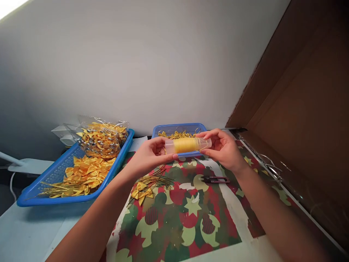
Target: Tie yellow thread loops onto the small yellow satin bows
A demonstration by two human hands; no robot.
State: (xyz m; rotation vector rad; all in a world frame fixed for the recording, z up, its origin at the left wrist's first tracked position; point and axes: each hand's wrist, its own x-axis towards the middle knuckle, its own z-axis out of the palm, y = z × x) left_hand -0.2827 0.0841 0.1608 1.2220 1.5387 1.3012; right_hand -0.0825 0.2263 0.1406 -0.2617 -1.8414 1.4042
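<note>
A spool of yellow thread (187,145) lies level between my two hands, held above the patterned sheet. My left hand (152,151) grips its wide, clear left end between thumb and fingers. At the narrower right end, my right hand (225,149) pinches the spool, with a loose strand of thread near the fingertips. Below and to the left, a small bunch of yellow ribbon bows on wire stems (143,193) rests on the sheet. Dark thread snips (215,179) lie beneath my right hand.
On the left stands a blue basket (61,202) of yellow bows, a clear plastic bag (102,140) of more pieces on top. A smaller blue basket (178,126) sits behind the spool. Cardboard (297,83) rises at right; a lamp base (29,166) is at far left.
</note>
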